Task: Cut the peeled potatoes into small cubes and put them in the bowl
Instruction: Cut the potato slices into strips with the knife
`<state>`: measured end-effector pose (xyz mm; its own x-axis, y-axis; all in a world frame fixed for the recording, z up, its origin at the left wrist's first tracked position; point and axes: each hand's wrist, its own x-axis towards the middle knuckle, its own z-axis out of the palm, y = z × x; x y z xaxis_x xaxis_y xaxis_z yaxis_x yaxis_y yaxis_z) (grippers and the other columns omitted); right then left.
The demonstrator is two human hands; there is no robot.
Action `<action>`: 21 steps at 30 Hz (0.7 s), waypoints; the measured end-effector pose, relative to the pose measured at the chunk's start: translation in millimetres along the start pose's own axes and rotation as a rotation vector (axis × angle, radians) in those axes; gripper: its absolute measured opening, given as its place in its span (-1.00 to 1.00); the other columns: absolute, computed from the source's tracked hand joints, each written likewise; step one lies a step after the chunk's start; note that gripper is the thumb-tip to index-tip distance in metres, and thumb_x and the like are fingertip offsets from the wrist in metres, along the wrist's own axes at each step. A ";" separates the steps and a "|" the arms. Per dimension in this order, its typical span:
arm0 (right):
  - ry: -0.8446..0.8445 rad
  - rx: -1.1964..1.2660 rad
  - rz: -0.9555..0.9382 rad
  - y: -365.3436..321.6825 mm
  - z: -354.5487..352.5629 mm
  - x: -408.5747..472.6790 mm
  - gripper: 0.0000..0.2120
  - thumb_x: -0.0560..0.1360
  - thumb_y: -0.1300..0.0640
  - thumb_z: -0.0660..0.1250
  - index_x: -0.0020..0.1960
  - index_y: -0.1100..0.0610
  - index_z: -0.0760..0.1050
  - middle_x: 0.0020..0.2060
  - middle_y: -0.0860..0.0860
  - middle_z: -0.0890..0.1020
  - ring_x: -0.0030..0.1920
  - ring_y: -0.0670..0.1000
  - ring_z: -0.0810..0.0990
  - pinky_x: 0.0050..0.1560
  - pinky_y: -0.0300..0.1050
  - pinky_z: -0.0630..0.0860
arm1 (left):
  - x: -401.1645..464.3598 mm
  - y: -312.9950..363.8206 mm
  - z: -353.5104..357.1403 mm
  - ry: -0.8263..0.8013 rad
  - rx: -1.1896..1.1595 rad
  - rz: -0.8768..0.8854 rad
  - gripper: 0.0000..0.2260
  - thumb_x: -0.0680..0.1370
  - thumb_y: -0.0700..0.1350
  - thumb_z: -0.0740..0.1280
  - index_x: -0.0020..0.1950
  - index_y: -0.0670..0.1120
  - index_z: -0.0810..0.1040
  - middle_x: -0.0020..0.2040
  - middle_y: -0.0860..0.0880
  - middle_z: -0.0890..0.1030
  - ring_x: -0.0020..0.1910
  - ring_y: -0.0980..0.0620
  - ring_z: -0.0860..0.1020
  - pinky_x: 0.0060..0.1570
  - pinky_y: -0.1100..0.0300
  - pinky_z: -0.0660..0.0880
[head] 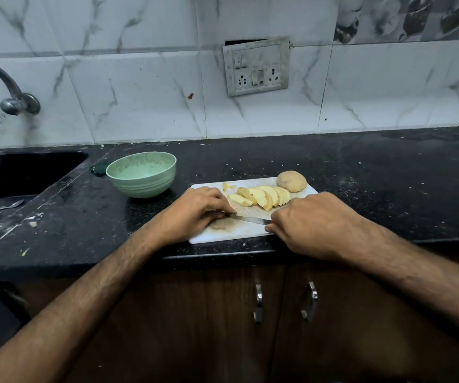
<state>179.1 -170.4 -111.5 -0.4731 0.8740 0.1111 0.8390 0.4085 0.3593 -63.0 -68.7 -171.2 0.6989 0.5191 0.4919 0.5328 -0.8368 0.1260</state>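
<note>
Black speckled counter [360,167], marble-tiled wall [140,92]

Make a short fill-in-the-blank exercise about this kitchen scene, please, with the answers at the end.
1. The sliced potato lies on a white ____.
2. The green bowl stands to the ____ of the board.
3. The right hand holds a ____.
4. The whole potato sits at the board's far ____ corner.

Answers: cutting board; left; knife; right

1 head-worn view looks forward and down, close over the counter [360,167], facing the tiled wall [140,92].
</note>
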 end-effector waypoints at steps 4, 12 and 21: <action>0.033 -0.070 -0.052 12.7 -4.3 -0.3 -0.58 0.67 -0.18 -0.07 0.01 -0.01 0.50 -0.05 -0.01 0.63 -0.28 -0.01 0.30 -0.20 -0.09 0.26 | 5.1 -4.2 -7.6 -0.064 0.007 0.026 -0.82 0.57 -0.22 0.43 0.15 -0.04 0.70 0.05 0.07 0.66 0.04 0.13 0.59 0.08 0.48 0.34; -0.117 -0.128 -0.017 67.0 -23.9 -13.9 -0.62 0.64 -0.25 -0.06 -0.19 -0.06 0.29 -0.22 -0.07 0.52 -0.17 0.01 0.55 -0.20 -0.10 0.34 | 0.7 -2.6 -7.5 0.015 -0.084 -0.063 -0.78 0.52 -0.17 0.51 0.16 -0.04 0.69 -0.04 0.17 0.67 -0.06 0.28 0.59 -0.05 0.39 0.46; 0.065 0.636 0.182 94.0 38.4 34.1 -0.55 0.61 -0.22 0.14 -0.30 0.05 0.45 -0.44 -0.10 0.58 -0.38 -0.12 0.57 -0.26 -0.12 0.51 | 7.9 -4.3 -2.8 0.057 -0.169 -0.167 -0.79 0.49 -0.17 0.54 0.11 -0.04 0.72 -0.06 0.11 0.70 -0.08 0.20 0.64 -0.12 0.46 0.42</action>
<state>252.2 -92.0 -109.5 -0.3079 0.9341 0.1809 0.8927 0.3494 -0.2847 -61.1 -61.5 -165.5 0.5774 0.6457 0.4997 0.5478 -0.7602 0.3493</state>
